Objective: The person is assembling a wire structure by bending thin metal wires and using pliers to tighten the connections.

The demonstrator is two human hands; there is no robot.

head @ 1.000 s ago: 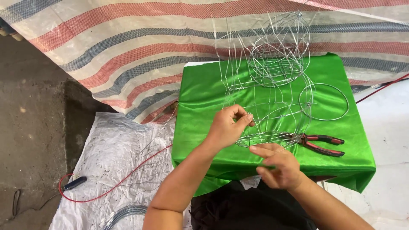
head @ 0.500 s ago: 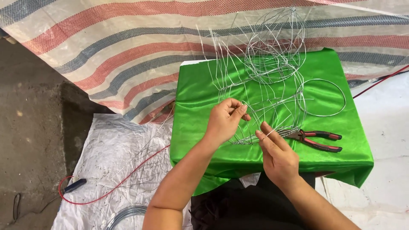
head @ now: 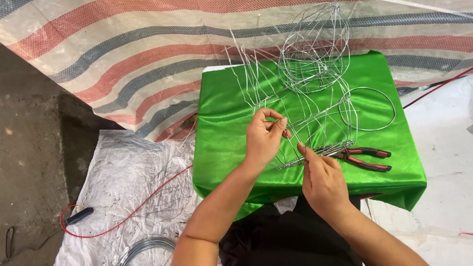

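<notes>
Both hands (head: 266, 135) pinching wire frame (head: 315, 118)

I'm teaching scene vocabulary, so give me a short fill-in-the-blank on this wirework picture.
1. The table is covered with a shiny ____ cloth.
2. Both the left hand and the right hand pinch a thin wire ____.
3. The red-handled ____ lie on the cloth, untouched.
4. A loose wire ____ lies flat beside the frame.

Missing words: green; frame; pliers; ring

cloth (head: 231, 123): green | wire frame (head: 305, 103): silver | pliers (head: 367, 157): red-black handles | tarp (head: 123, 54): red-blue-white stripes
</notes>
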